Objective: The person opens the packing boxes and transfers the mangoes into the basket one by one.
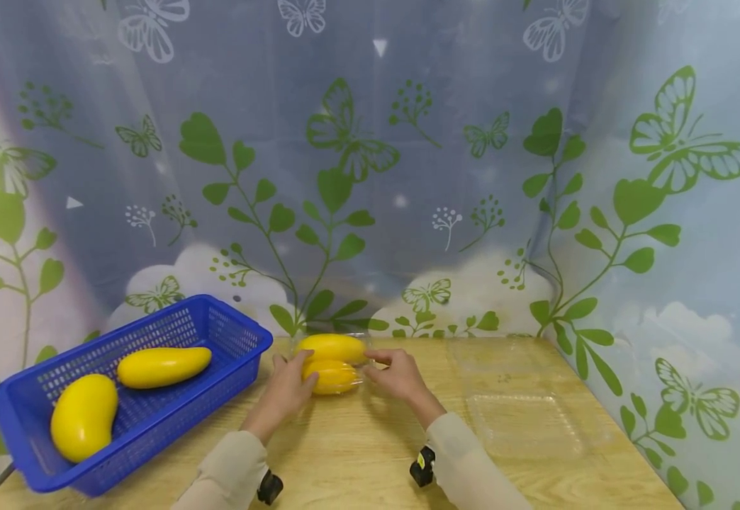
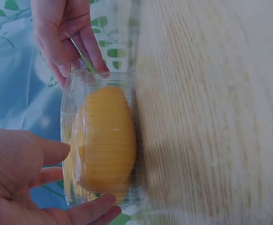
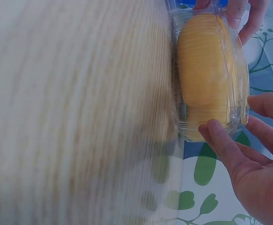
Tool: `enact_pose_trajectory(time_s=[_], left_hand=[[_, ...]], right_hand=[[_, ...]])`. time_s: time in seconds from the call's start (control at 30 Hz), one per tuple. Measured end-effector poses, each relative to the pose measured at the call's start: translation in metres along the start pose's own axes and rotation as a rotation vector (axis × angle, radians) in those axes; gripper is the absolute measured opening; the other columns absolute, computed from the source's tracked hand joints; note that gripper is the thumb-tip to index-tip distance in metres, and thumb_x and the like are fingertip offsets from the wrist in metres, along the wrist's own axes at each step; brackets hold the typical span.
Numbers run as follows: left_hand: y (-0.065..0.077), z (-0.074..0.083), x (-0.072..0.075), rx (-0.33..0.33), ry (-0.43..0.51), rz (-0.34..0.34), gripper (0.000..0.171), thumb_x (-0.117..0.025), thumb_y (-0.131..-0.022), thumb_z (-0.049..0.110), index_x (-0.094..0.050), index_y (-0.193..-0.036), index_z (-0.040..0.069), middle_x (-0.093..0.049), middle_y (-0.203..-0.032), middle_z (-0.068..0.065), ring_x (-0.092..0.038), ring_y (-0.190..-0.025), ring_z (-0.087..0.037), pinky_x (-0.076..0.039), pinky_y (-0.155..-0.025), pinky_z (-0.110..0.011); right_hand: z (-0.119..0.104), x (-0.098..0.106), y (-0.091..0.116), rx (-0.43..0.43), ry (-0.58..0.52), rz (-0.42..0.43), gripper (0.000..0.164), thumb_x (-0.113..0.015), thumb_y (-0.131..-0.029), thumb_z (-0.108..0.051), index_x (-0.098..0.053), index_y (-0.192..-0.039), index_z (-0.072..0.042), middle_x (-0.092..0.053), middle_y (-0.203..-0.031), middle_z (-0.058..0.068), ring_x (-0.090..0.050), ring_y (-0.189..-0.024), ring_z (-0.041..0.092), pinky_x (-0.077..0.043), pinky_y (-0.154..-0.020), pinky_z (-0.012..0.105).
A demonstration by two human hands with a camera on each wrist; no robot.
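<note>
A transparent plastic clamshell box (image 2: pixel 120 78) holds two yellow mangoes, the rear mango (image 1: pixel 332 348) and the front mango (image 1: pixel 332 381), side by side on the table. The person's left hand (image 1: pixel 288 388) grips the box's left end; in the left wrist view its thumb touches the lid edge and its fingers lie along the end wall. At the opposite end the right hand (image 1: pixel 400 375) holds the box, thumb and fingertips at the rim, as the right wrist view also shows. The lid lies over the mangoes.
On the left stands a blue plastic basket (image 1: pixel 172 421) with a long mango (image 1: pixel 162 367) and a rounder mango (image 1: pixel 85 418) inside. Another transparent plastic container (image 1: pixel 526 425) rests on the wooden table (image 1: pixel 344 460) at the right. A patterned curtain (image 1: pixel 370 234) hangs behind the table.
</note>
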State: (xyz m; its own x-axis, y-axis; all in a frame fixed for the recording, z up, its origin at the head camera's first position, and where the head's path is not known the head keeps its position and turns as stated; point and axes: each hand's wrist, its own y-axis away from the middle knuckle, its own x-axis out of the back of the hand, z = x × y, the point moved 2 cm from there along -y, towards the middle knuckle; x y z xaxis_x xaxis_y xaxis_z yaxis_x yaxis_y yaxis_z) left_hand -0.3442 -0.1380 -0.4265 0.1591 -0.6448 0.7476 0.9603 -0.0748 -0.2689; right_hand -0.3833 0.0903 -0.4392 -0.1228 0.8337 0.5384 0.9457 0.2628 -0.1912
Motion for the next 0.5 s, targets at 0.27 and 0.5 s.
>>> enact_pose_trajectory(time_s=[0.27,0.5], left_hand=[[0.008,0.009,0.006,0.003,-0.016,-0.031,0.042,-0.067,-0.098,0.011,-0.060,-0.138,-0.001,-0.050,-0.120,-0.036,-0.057,-0.094,-0.038,-0.053,-0.088,-0.059],[0.015,0.010,0.007,0.002,-0.011,-0.049,0.041,-0.072,-0.095,0.013,-0.065,-0.133,0.001,-0.055,-0.126,-0.033,-0.057,-0.110,-0.045,-0.051,-0.098,-0.062]], right_hand=[[-0.003,0.004,0.012,0.019,0.008,0.029,0.035,-0.073,-0.094,-0.016,-0.073,-0.126,-0.002,-0.069,-0.134,0.020,-0.063,-0.127,0.044,-0.060,-0.096,0.050],[-0.005,0.009,0.024,0.032,0.014,0.013,0.035,-0.074,-0.094,-0.015,-0.072,-0.125,0.000,-0.070,-0.132,0.021,-0.064,-0.125,0.044,-0.060,-0.095,0.050]])
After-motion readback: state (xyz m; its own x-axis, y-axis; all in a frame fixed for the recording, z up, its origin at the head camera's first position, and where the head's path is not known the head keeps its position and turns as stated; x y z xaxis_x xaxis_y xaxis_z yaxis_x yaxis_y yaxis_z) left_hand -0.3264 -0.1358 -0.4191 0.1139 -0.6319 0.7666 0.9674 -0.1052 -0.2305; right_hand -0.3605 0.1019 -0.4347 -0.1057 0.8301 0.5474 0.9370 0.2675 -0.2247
